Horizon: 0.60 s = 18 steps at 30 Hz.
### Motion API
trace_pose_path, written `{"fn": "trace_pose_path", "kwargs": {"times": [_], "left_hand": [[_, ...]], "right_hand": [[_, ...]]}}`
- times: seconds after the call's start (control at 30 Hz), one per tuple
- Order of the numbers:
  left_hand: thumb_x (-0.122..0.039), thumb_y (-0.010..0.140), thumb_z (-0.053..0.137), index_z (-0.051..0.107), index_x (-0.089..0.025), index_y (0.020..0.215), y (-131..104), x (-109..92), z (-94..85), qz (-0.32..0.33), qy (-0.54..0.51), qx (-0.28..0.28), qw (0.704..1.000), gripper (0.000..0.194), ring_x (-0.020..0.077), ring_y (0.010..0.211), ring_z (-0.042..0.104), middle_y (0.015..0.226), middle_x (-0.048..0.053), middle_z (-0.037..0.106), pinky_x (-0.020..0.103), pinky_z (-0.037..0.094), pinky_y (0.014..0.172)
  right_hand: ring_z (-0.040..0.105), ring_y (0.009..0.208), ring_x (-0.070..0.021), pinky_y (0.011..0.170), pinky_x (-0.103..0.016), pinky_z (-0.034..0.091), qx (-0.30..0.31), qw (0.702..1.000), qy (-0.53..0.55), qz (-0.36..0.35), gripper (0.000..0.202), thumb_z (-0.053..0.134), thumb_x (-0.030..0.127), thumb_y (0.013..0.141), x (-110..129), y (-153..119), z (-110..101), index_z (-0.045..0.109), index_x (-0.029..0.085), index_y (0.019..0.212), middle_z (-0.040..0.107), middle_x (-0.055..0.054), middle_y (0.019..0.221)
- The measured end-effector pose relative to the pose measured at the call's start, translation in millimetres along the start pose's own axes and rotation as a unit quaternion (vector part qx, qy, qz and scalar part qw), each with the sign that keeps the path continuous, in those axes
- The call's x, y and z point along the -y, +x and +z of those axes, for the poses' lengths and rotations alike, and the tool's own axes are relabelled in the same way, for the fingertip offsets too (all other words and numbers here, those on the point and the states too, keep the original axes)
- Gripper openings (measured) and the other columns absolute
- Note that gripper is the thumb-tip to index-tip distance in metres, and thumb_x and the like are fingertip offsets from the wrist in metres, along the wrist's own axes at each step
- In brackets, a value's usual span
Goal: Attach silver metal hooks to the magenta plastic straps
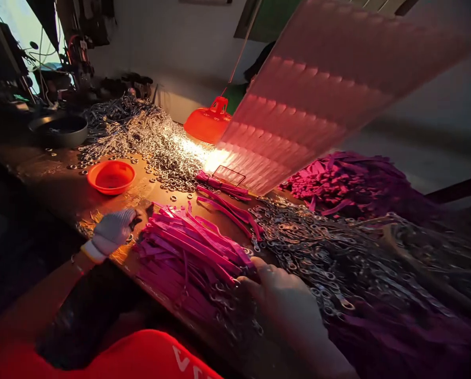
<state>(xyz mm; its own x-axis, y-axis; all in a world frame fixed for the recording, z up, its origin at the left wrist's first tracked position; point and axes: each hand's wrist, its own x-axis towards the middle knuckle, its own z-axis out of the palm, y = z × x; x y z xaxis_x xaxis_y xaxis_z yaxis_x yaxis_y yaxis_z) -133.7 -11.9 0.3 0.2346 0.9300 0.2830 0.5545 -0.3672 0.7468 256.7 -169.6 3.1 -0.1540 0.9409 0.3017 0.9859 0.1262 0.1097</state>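
A pile of magenta straps (196, 242) lies on the table between my two hands, with metal rings at its lower right end. My left hand (114, 229), in a pale glove, is at the table's near edge, left of the pile; its fingers are curled, and what they hold is too small to name. At the pile's right end, my right hand (278, 289) has thumb and forefinger pinched on the strap ends. A smaller bundle of magenta straps (225, 187) lies farther back, beside a thin wire frame.
Loose metal rings and clasps (140, 131) are heaped at the back left, near an orange bowl (111, 177) and a dark pan (61, 131). An orange lamp (208, 121) hangs over them. Metal-ended dark straps (318, 242) and magenta ones (346, 181) cover the right.
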Motion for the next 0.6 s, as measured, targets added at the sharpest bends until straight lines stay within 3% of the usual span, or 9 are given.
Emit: {"fn": "trace_pose_path", "kwargs": {"times": [0.1,0.2,0.3,0.4,0.47,0.6], "left_hand": [[-0.011,0.079,0.059,0.073,-0.02,0.106,-54,33,2.7,-0.061,0.19,0.095,0.975,0.032,0.0274,0.094,0.067,0.109,0.011,0.074,0.032,0.047,0.083],[-0.015,0.085,0.049,0.067,-0.022,0.116,-63,50,5.7,-0.058,0.292,0.117,0.947,0.037,0.0279,0.096,0.068,0.116,0.011,0.072,0.033,0.046,0.082],[-0.022,0.092,0.038,0.062,-0.026,0.118,-18,61,9.5,-0.012,0.34,0.149,0.929,0.036,0.0263,0.099,0.067,0.121,0.007,0.07,0.032,0.045,0.081],[-0.03,0.094,0.034,0.062,-0.022,0.106,53,63,25.0,-0.002,0.412,0.18,0.893,0.032,0.026,0.085,0.066,0.107,0.01,0.073,0.029,0.039,0.068],[-0.033,0.095,0.033,0.061,-0.02,0.098,98,59,40.9,0.008,0.438,0.175,0.882,0.031,0.0241,0.076,0.062,0.095,0.008,0.072,0.027,0.032,0.063],[-0.03,0.094,0.043,0.059,-0.014,0.086,165,38,73.3,-0.024,0.333,0.137,0.932,0.024,0.0178,0.069,0.05,0.077,0.004,0.064,0.025,0.025,0.065]], "right_hand": [[0.063,0.08,-0.0288,0.07,-0.039,0.045,-0.003,0.999,0.044,0.031,0.062,0.041,0.066,0.094,4,-14,3,0.057,0.014,0.126,0.068,-0.014,0.092],[0.063,0.098,-0.029,0.082,-0.041,0.049,-0.02,0.984,0.147,0.095,0.058,0.042,0.063,0.095,5,-26,-1,0.054,0.018,0.129,0.067,-0.015,0.11],[0.063,0.105,-0.0263,0.089,-0.04,0.05,-0.069,0.952,0.224,0.198,0.047,0.043,0.054,0.099,-7,-45,8,0.055,0.02,0.129,0.067,-0.014,0.117],[0.067,0.099,-0.0238,0.089,-0.037,0.052,-0.097,0.92,0.244,0.292,0.038,0.046,0.047,0.098,-31,-68,32,0.062,0.02,0.119,0.072,-0.011,0.111],[0.069,0.095,-0.0234,0.086,-0.035,0.053,-0.09,0.916,0.209,0.331,0.033,0.046,0.043,0.097,-49,-77,49,0.067,0.02,0.11,0.074,-0.01,0.104],[0.068,0.093,-0.0246,0.084,-0.035,0.05,-0.021,0.936,0.092,0.34,0.027,0.048,0.031,0.095,-77,-61,68,0.07,0.019,0.105,0.074,-0.011,0.1]]}}
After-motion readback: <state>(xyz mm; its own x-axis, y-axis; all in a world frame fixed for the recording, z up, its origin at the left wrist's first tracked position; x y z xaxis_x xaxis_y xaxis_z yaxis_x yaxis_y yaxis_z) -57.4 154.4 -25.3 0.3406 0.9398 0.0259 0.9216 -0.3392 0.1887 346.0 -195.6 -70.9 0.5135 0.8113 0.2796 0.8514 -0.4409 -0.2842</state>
